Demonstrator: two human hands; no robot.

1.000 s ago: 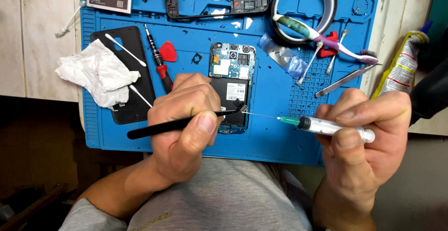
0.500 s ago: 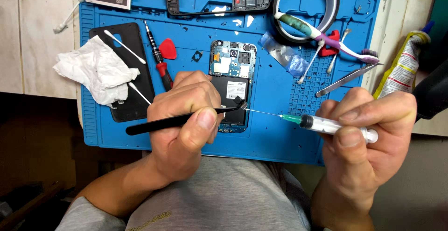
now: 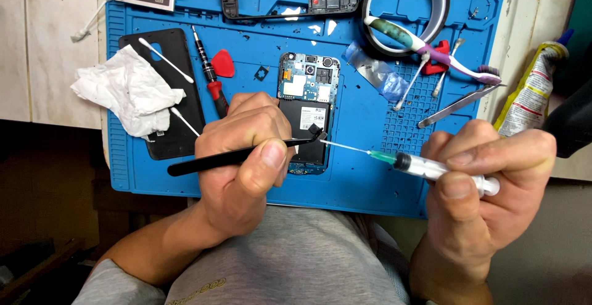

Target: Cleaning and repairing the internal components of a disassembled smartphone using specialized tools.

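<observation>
Black tweezers (image 3: pixel 240 155) are pinched shut in the grip of the left hand (image 3: pixel 243 157), low in the centre of the frame, with the thumb pressed on top and the tips resting on a small black piece at the middle of the opened phone (image 3: pixel 306 120). A clear syringe (image 3: pixel 425 168) is clasped in the grip of the right hand (image 3: pixel 481 188), at the lower right, the thumb laid along its barrel; its thin needle (image 3: pixel 345 148) is aimed leftward and meets the tweezer tips over the phone's dark battery area. The phone is laid face down on a blue work mat (image 3: pixel 370 182), its circuit board exposed at the upper end.

Just left of the left hand, a red-handled screwdriver (image 3: pixel 206 71) and a red pick (image 3: pixel 223 63) are seen. Further left, a black back cover (image 3: pixel 161 89) is lain upon by a crumpled white tissue (image 3: pixel 126 89) and cotton swabs (image 3: pixel 165 60). In the upper right, a roll of tape (image 3: pixel 404 9) is crossed by a toothbrush (image 3: pixel 425 49), with metal tweezers (image 3: pixel 459 105) below it. A yellow glue tube (image 3: pixel 533 89) is placed off the mat on the table (image 3: pixel 37 46), at the right edge.
</observation>
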